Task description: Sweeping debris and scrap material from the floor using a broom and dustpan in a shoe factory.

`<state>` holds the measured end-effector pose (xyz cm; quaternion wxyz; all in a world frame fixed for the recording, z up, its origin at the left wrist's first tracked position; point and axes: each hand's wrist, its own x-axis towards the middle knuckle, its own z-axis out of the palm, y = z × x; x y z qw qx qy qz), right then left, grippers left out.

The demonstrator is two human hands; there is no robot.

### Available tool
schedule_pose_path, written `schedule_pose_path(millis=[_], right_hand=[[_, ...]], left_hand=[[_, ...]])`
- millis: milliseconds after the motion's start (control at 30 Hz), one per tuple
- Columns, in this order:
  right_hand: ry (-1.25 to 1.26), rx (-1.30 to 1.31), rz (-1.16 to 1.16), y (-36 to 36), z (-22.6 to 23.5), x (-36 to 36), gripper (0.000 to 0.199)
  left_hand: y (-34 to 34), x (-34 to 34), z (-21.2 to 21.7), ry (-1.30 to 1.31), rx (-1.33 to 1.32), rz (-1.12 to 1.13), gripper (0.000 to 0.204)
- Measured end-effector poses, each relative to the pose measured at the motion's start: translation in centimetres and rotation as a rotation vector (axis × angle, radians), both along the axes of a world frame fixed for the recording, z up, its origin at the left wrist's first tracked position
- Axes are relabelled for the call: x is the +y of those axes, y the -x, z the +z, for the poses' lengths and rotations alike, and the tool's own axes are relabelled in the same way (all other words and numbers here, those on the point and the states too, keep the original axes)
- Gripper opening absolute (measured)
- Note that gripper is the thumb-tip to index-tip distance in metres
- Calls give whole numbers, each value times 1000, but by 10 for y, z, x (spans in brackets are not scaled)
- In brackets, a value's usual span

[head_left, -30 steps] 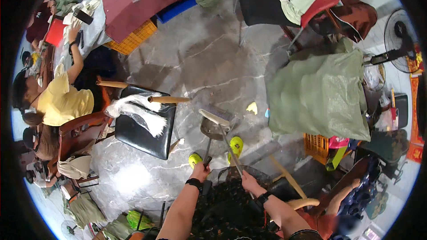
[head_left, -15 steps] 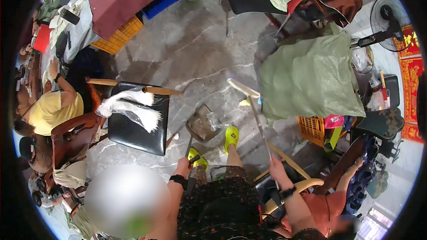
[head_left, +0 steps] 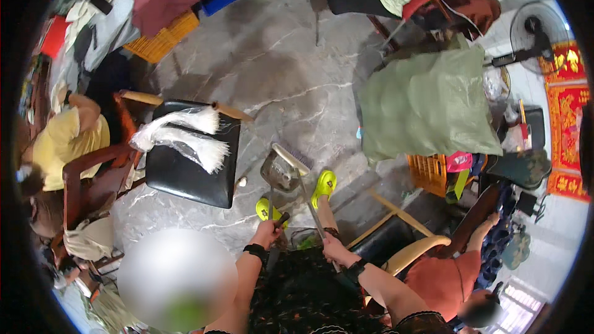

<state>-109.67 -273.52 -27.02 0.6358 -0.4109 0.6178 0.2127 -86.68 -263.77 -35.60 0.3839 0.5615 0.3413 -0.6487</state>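
Left grip [head_left: 266,234] around boxy dustpan's [head_left: 276,177] handle [head_left: 283,218], right grip [head_left: 336,250] around bristly broom's [head_left: 291,159] slender pole [head_left: 310,205]

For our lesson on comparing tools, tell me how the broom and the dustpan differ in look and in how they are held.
The broom has a narrow, pale head with bristles; the dustpan has a broader, darker, hollow pan. The right hand holds the broom, while the left hand holds the dustpan. Both have handles running back toward the person.
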Motion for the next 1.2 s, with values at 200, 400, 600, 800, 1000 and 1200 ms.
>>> schedule_pose_path(millis=[200, 400, 600, 800, 1000, 1200], right_hand=[[-345, -12, 191, -41, 82, -72, 30], [-192, -161, 941, -55, 72, -175, 35], [-547, 2, 597, -78, 101, -339, 48], [-364, 22, 1027, -117, 154, -396, 44], [-255, 29, 1077, -130, 148, -431, 42], [-105, 22, 1160, -138, 49, -406, 47]], left_hand=[[2, -6, 34, 88, 150, 405, 15], [29, -26, 49, -69, 240, 1084, 19], [60, -123, 81, -101, 44, 1175, 8], [157, -98, 67, 109, -356, 839, 10], [209, -143, 47, -57, 66, 1603, 10], [232, -214, 45, -17, -110, 1606, 17]])
